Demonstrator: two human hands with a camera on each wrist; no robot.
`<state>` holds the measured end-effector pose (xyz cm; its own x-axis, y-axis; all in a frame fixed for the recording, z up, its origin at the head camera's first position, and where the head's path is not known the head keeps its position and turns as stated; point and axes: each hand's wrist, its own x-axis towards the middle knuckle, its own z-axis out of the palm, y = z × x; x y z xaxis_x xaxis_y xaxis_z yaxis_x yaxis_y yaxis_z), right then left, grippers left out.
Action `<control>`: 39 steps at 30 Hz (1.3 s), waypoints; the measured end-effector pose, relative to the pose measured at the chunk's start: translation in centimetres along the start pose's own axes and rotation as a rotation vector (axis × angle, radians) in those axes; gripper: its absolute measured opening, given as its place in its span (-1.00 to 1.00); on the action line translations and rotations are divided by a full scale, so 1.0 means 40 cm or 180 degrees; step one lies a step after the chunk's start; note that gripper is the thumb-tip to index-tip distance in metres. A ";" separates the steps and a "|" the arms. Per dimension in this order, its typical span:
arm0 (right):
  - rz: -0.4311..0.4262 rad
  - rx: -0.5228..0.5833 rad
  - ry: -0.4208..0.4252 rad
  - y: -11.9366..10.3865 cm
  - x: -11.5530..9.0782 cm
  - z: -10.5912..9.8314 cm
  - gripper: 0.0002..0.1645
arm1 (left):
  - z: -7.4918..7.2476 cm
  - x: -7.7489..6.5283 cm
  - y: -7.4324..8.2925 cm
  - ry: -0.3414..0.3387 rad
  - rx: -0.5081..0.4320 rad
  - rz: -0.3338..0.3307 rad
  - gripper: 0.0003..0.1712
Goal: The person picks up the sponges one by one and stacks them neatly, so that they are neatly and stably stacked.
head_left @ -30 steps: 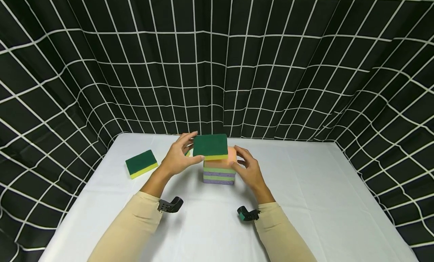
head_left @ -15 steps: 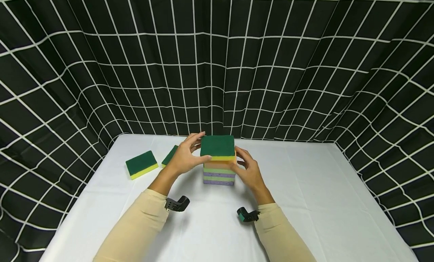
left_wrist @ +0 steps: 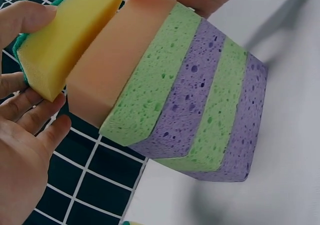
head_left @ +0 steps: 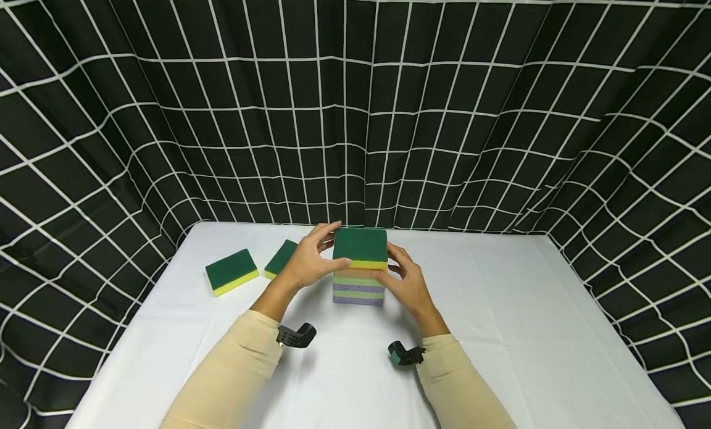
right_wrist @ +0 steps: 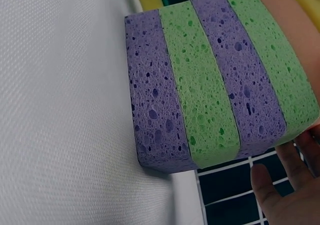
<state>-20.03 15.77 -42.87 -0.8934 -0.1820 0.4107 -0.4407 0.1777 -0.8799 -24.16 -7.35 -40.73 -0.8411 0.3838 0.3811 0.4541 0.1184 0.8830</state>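
In the head view my left hand (head_left: 308,261) holds a yellow sponge with a green scouring side (head_left: 360,244), its thumb in front and fingers behind. The scouring side faces up. This sponge is at the top of a stack, with a narrow dark gap beneath part of it in the left wrist view. Below it lies an orange sponge (left_wrist: 117,60), then alternating green (right_wrist: 272,50) and purple sponges (right_wrist: 155,90). My right hand (head_left: 410,284) grips the orange sponge at its right end, thumb in front; its other fingers are partly hidden behind the stack.
Two more green-and-yellow sponges lie on the table to the left, one farther out (head_left: 231,271) and one near the left hand (head_left: 280,258), partly covered by it. A white cloth covers the table (head_left: 500,318). A black curtain with white grid lines (head_left: 355,108) hangs behind.
My left hand has carried the scouring sponge rightward and then down over the stack, uncovering the nearer loose sponge. My right hand has stayed almost still at the orange sponge.
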 end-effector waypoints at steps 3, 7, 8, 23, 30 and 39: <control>0.0032 0.0000 0.0001 -0.001 0.001 0.000 -0.25 | 0.003 0.000 -0.005 -0.0005 0.0009 -0.0002 -0.10; 0.0015 0.0003 -0.0019 0.002 0.002 -0.001 -0.25 | 0.005 0.000 -0.009 -0.0009 0.0001 -0.0045 -0.10; -0.0002 0.0012 -0.0027 0.004 0.002 -0.002 -0.25 | 0.005 -0.001 -0.010 -0.0009 0.0002 -0.0054 -0.10; -0.0050 -0.0013 -0.0066 0.005 0.002 -0.002 -0.23 | 0.001 -0.006 0.044 -0.0118 0.0170 -0.0116 -0.15; -0.0027 -0.0096 -0.0153 -0.008 0.003 -0.011 -0.15 | 0.001 -0.003 0.031 -0.0135 0.0269 -0.0205 -0.13; -0.0273 0.0066 -0.0085 -0.057 0.029 -0.027 -0.19 | -0.001 0.005 -0.016 -0.0108 0.0231 -0.0129 -0.12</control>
<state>-20.15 16.20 -40.12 -0.8497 -0.2215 0.4785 -0.5134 0.1404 -0.8466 -24.62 -7.41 -41.19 -0.8494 0.4081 0.3347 0.4409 0.2001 0.8750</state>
